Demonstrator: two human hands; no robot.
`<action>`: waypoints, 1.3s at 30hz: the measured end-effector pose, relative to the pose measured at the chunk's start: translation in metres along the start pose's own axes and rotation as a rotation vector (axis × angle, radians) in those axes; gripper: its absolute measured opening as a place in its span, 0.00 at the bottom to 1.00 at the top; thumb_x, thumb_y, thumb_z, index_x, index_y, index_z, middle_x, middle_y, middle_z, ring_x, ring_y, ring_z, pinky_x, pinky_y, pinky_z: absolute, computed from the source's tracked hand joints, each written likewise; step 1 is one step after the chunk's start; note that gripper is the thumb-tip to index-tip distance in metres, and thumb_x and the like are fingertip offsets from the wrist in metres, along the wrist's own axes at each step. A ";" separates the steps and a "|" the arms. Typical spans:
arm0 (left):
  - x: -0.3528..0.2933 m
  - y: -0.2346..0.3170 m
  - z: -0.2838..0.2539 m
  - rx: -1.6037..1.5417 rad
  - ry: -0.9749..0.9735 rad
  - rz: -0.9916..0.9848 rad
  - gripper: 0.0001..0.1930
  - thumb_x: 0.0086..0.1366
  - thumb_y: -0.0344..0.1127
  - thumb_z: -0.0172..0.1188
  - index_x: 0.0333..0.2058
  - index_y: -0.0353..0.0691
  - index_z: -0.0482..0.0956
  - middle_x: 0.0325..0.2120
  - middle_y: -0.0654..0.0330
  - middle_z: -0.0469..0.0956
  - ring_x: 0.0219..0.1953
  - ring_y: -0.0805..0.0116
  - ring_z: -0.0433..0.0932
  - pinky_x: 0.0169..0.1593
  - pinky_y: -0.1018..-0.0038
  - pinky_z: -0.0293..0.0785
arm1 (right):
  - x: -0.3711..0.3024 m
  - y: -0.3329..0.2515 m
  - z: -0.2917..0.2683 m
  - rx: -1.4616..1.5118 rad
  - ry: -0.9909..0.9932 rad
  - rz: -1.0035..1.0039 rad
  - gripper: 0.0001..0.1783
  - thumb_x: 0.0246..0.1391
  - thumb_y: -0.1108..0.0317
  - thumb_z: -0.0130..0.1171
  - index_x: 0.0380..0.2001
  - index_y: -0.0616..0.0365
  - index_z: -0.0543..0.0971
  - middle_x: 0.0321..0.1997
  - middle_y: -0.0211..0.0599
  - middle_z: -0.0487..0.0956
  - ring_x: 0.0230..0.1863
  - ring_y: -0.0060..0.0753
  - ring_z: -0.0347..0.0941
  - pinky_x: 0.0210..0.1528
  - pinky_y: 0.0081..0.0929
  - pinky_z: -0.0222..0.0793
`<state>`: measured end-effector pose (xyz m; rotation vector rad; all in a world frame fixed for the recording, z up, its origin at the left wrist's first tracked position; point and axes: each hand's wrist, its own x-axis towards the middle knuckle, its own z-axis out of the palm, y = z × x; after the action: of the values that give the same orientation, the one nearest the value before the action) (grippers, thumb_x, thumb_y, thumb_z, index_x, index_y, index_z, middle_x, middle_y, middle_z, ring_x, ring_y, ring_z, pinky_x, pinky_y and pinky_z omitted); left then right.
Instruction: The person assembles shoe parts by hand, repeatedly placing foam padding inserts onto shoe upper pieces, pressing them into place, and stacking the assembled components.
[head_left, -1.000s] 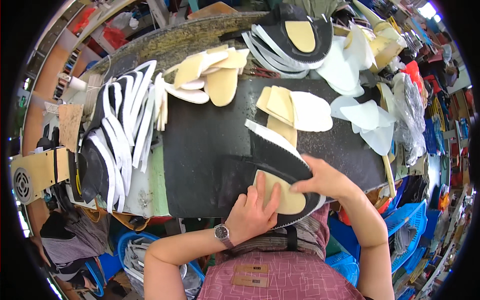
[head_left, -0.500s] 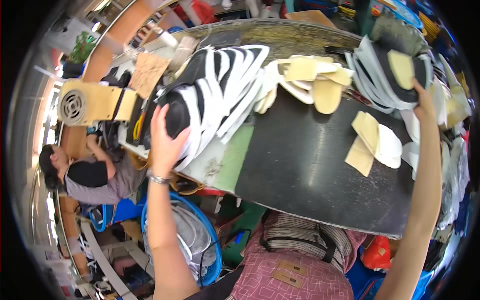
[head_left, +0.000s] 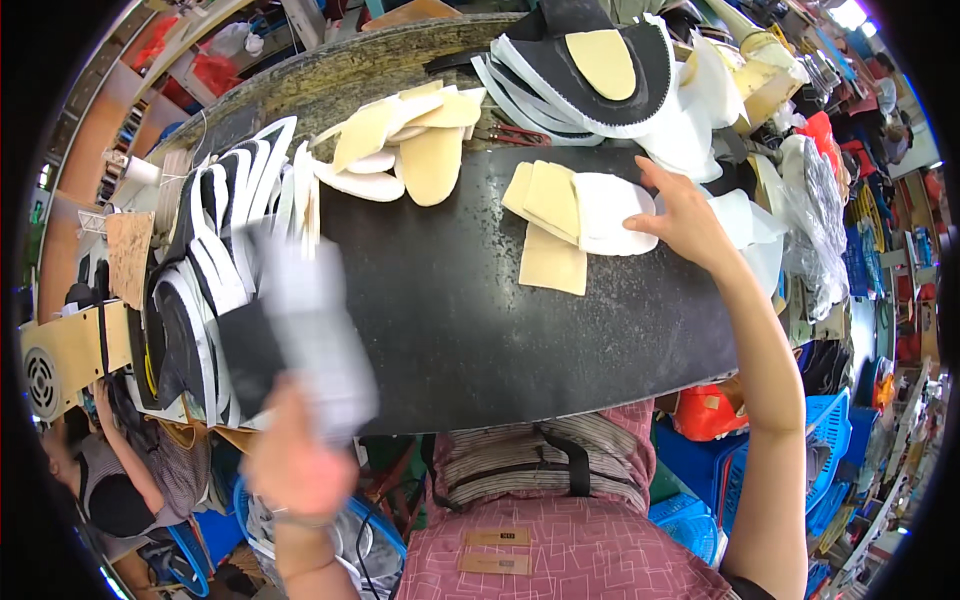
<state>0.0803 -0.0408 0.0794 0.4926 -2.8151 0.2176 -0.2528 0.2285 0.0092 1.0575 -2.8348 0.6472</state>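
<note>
My left hand, smeared by motion, grips a black-and-white curved fabric piece over the table's front left edge. The fabric piece is blurred too. At the right, my right hand has thumb and fingers spread at the end of a white rounded pad. Its thumb tip appears to touch that pad. Beside the white pad lie cream pads, with a squarish cream piece partly under them. A pile of black fabric pieces with white edging lies left of the blurred piece.
More cream and white pads lie at the back of the black table mat. Behind my right hand is a stack of black-and-white pieces topped by a cream pad. A seated person works at far left. Blue baskets stand below right.
The view has turned right. My left hand has taken a black-and-white fabric piece from the left pile and brought it nearer me. My right hand has left the back stack for the white pad.
</note>
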 end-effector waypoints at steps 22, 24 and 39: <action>0.001 0.095 0.036 -1.567 -0.578 -0.178 0.22 0.59 0.27 0.59 0.53 0.33 0.69 0.27 0.60 0.77 0.26 0.79 0.74 0.32 0.81 0.72 | -0.165 -0.113 0.000 1.370 -0.130 0.417 0.24 0.54 0.63 0.61 0.50 0.63 0.67 0.41 0.39 0.75 0.43 0.23 0.71 0.44 0.24 0.68; -0.001 0.097 0.039 -1.343 -0.227 -0.024 0.24 0.54 0.25 0.61 0.52 0.33 0.70 0.17 0.61 0.73 0.20 0.71 0.73 0.29 0.77 0.71 | -0.165 -0.114 0.003 1.273 -0.136 0.441 0.22 0.54 0.69 0.60 0.49 0.64 0.67 0.39 0.37 0.76 0.41 0.21 0.72 0.42 0.21 0.69; 0.005 0.093 0.086 -0.928 -0.150 0.046 0.37 0.51 0.22 0.63 0.59 0.31 0.57 0.14 0.62 0.71 0.17 0.66 0.70 0.26 0.71 0.67 | -0.145 -0.122 0.039 0.935 -0.023 0.626 0.12 0.49 0.78 0.60 0.36 0.60 0.70 0.26 0.26 0.75 0.26 0.11 0.66 0.28 0.13 0.63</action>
<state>0.0220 0.0276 -0.0106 0.2158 -2.6619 -1.0985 -0.0608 0.2192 -0.0084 0.1087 -2.8431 2.1258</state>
